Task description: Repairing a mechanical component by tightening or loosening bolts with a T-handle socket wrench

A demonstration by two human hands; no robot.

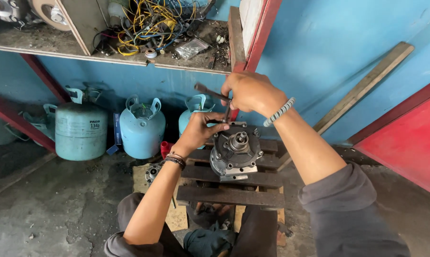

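A round grey metal compressor body [235, 151] with a central shaft stands on a dark slatted wooden stool [231, 195] in front of me. My right hand [249, 91] is closed on the crossbar of a T-handle wrench [210, 92], whose shaft runs down to the rim of the compressor body. My left hand [199, 129] rests against the left top edge of the compressor body, fingers curled beside the wrench shaft. Whether it grips the shaft or only steadies the part is unclear.
Three pale blue gas cylinders [142, 126] stand along the blue wall. A shelf [129, 58] above holds tangled yellow and blue wires. A small metal part [153, 172] lies on cardboard by the stool. A wooden plank [367, 85] leans on the wall; a red panel [410, 143] is at right.
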